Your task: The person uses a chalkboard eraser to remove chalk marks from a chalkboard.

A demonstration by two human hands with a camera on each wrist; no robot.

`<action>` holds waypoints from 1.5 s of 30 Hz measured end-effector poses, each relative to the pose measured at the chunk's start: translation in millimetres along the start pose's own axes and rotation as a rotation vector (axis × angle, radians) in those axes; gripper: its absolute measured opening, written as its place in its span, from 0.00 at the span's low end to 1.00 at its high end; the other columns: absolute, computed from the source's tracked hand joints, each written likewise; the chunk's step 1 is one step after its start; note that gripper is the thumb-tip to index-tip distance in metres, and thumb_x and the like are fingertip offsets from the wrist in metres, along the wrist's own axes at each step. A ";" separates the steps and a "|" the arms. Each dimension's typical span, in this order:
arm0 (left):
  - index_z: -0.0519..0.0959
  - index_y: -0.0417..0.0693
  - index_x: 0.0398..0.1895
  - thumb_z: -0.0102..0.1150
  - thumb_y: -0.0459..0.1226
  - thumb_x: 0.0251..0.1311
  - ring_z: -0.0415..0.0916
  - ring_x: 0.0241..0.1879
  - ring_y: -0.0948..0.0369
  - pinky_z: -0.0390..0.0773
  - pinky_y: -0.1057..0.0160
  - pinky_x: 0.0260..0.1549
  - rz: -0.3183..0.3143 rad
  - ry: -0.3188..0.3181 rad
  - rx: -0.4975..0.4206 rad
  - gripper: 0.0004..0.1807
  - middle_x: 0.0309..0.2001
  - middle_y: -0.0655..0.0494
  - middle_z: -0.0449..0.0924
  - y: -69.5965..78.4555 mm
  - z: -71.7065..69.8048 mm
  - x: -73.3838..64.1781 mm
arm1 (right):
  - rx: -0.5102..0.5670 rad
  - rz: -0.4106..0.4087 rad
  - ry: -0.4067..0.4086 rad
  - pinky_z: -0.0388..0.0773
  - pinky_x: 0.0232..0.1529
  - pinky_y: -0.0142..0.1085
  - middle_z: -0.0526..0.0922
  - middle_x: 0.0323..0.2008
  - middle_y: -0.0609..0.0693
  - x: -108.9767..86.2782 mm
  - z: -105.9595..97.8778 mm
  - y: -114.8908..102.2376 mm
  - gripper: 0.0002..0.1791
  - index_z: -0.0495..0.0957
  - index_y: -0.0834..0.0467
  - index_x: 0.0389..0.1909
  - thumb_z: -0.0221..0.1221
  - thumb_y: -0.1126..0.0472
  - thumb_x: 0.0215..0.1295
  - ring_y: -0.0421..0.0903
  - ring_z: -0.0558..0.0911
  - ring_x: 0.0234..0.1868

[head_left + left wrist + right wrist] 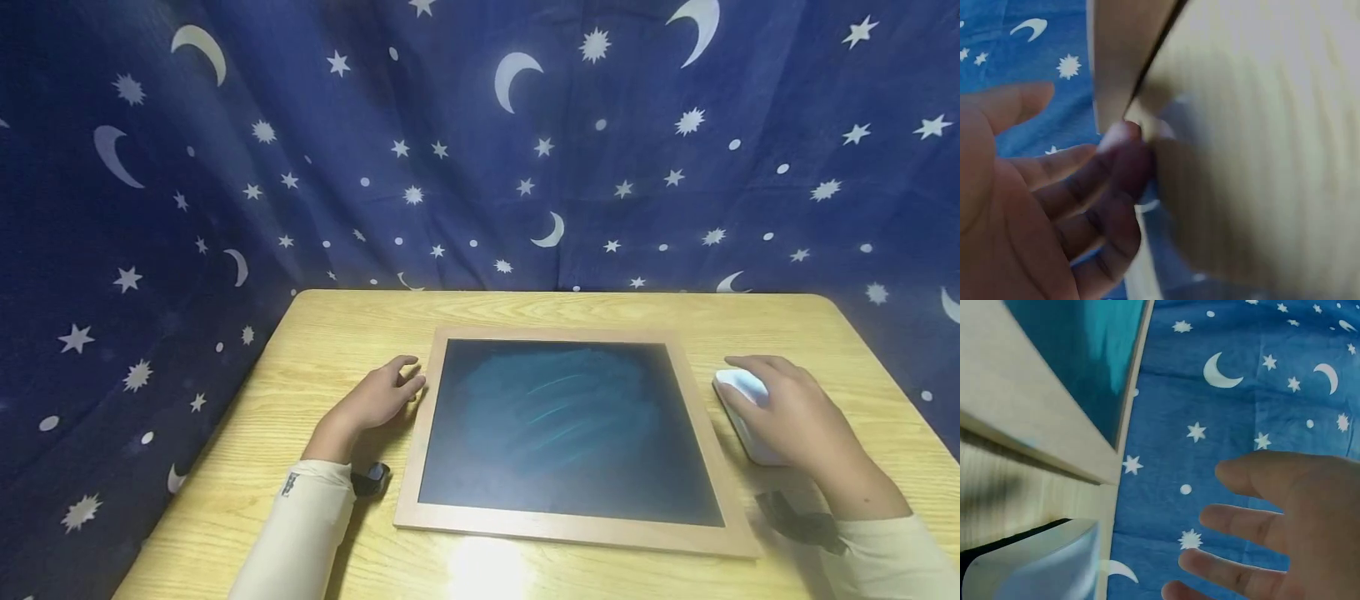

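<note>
A wood-framed chalkboard lies flat on the table, smeared with blue-green chalk and marked by several brighter streaks. Beside its left edge is my left hand, fingers loosely bent. In the left wrist view the fingertips of this hand come close to the frame; whether they touch is unclear. My right hand hovers over a white board eraser at the board's right. The right wrist view shows the fingers of that hand spread, apart from the eraser, whose base is black.
The light wood table has rounded far corners. A dark blue curtain with moons and stars hangs behind it and along the left. Dark straps sit at both wrists, over pale sleeves.
</note>
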State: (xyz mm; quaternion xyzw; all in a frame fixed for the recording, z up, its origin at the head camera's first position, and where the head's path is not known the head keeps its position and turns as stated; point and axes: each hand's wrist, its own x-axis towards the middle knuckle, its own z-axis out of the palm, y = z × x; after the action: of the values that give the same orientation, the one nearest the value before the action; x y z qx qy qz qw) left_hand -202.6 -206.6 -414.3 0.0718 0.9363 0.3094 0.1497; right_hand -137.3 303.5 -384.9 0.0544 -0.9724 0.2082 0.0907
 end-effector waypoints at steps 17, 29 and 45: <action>0.59 0.46 0.77 0.49 0.49 0.75 0.70 0.66 0.43 0.67 0.41 0.65 0.040 -0.081 -0.092 0.33 0.66 0.38 0.72 -9.5 8.4 9.7 | -0.055 0.042 -0.083 0.65 0.49 0.72 0.67 0.59 0.78 0.1 8.2 31.3 0.29 0.70 0.68 0.64 0.58 0.52 0.71 0.79 0.66 0.55; 0.59 0.47 0.77 0.49 0.48 0.75 0.73 0.62 0.45 0.69 0.42 0.62 0.037 -0.070 -0.085 0.32 0.63 0.40 0.74 -10.6 9.6 11.3 | -0.062 0.055 -0.144 0.64 0.51 0.74 0.66 0.60 0.78 -0.6 12.3 40.5 0.31 0.69 0.69 0.65 0.61 0.54 0.69 0.81 0.65 0.56; 0.60 0.48 0.77 0.49 0.48 0.75 0.72 0.64 0.45 0.68 0.42 0.64 0.032 -0.066 -0.087 0.32 0.63 0.41 0.75 -9.9 10.0 11.5 | -0.052 0.076 -0.215 0.63 0.53 0.74 0.61 0.61 0.81 0.4 19.6 44.2 0.38 0.66 0.71 0.66 0.66 0.55 0.60 0.81 0.65 0.58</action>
State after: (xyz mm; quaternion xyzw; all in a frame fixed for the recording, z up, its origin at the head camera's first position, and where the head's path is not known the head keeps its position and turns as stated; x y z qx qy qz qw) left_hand -210.7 -206.3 -430.7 0.0905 0.9153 0.3497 0.1783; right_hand -147.0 335.4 -419.9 0.0369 -0.9829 0.1790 -0.0207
